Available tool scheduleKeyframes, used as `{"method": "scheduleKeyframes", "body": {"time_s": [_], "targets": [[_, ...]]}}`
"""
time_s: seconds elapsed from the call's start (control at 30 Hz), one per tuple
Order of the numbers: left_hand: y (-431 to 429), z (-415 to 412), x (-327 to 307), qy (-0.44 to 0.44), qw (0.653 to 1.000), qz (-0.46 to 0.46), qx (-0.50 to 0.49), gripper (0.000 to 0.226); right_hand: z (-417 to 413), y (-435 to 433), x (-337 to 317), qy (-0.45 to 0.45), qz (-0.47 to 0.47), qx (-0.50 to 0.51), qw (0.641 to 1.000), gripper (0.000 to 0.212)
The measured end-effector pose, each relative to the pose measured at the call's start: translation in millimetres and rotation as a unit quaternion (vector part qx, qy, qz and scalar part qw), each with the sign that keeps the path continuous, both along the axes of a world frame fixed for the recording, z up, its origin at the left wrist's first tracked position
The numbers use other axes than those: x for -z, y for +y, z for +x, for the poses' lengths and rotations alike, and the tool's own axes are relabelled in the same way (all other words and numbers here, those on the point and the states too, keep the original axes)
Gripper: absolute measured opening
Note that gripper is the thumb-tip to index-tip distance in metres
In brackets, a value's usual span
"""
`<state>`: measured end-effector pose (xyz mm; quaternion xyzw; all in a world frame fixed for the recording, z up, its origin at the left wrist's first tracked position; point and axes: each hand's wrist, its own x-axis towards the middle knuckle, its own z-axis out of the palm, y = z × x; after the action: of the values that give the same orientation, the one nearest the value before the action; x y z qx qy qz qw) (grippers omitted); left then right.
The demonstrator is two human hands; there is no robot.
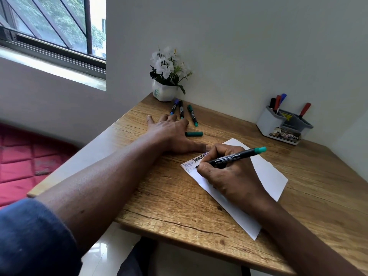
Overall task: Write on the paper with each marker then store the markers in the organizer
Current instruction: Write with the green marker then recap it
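Observation:
A white sheet of paper (264,176) lies on the wooden table (159,196), with blue and black writing at its upper left corner. My right hand (229,172) grips a green marker (239,155), tip down on the paper at the second line. My left hand (173,132) rests flat on the table, fingers spread, thumb touching the paper's top edge. The green cap (194,134) lies just right of that hand. Beyond it lie a blue marker (174,106), a black marker (181,109) and another green marker (192,115). The grey organizer (282,124) stands at the back right, holding several markers.
A white pot of artificial flowers (165,90) stands at the table's far corner against the wall. A window is at the upper left. A red quilted cushion (20,160) lies on the floor left of the table.

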<state>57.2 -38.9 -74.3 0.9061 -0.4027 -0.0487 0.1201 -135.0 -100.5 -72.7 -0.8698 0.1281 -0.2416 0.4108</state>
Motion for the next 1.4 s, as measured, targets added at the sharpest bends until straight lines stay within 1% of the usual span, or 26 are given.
{"method": "scheduleKeyframes", "body": {"time_s": [0.1,0.3,0.43,0.63,0.73,0.83,0.9,0.93,1.03,1.1,1.17,1.2,1.3,1.37,1.4], "targets": [[0,0,0,0.001,1.000,-0.001,-0.002,0.112,0,-1,-1,0.000,0.019,0.003,1.000,0.015],[0,1,0,0.001,1.000,0.000,-0.002,0.112,-1,0,-1,0.007,0.007,0.005,1.000,0.013],[0,2,0,0.002,1.000,0.004,-0.003,0.113,0,-1,-1,0.000,0.030,0.018,0.999,0.012],[-1,1,-1,0.006,1.000,0.004,-0.005,0.113,0,0,-2,0.006,0.021,0.018,1.000,0.013],[-1,2,0,0.006,1.000,0.001,-0.004,0.114,2,0,-1,0.004,0.012,0.036,0.999,0.015],[-1,1,1,0.005,1.000,-0.001,-0.005,0.113,2,2,-1,0.006,0.023,0.033,0.999,0.013],[-1,1,0,0.009,1.000,-0.004,-0.004,0.114,0,1,-2,0.003,0.047,0.043,0.998,0.012],[-1,1,0,0.009,1.000,-0.005,-0.003,0.115,-1,0,-2,-0.001,0.076,0.054,0.996,0.011],[1,1,-1,0.009,1.000,-0.013,-0.002,0.117,-2,-2,-7,-0.004,0.204,0.068,0.977,0.010],[3,0,-2,0.008,1.000,-0.026,-0.003,0.112,0,-6,-13,0.002,0.281,0.060,0.958,0.011],[3,-2,-3,0.002,0.998,-0.060,-0.014,0.100,3,-13,-23,0.007,0.333,0.059,0.941,0.014],[4,-2,-4,-0.007,0.996,-0.085,-0.023,0.093,5,-18,-28,0.004,0.338,0.060,0.939,0.015],[4,-1,-5,-0.046,0.988,-0.144,-0.037,0.072,12,-41,-41,-0.024,0.299,0.065,0.952,0.016],[4,2,-5,-0.068,0.981,-0.177,-0.028,0.061,17,-55,-46,-0.041,0.290,0.046,0.955,0.024],[3,4,-5,-0.078,0.979,-0.187,-0.023,0.056,20,-62,-46,-0.049,0.302,0.030,0.952,0.030]]}}
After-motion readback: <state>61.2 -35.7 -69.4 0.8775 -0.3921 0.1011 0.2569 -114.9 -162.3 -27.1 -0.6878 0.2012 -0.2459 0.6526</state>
